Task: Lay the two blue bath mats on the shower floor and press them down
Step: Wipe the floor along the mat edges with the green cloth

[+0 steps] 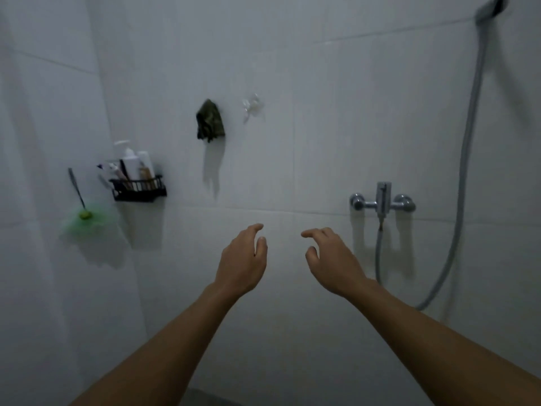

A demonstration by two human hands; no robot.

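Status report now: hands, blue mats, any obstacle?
Left hand open, empty. Right hand open, empty. No blue mats in view. Nothing blocking; camera faces tiled wall.

White tiled wall (pixel 292 68) fills the view. At 9 o'clock a black wire caddy (pixel 140 189) holds white bottles (pixel 134 162); beside it, a green mesh puff (pixel 87 221). At 11 o'clock hangs a dark green mottled cloth (pixel 210 120). At 3 o'clock, a chrome tap (pixel 383 200) and grey hose (pixel 465 159).
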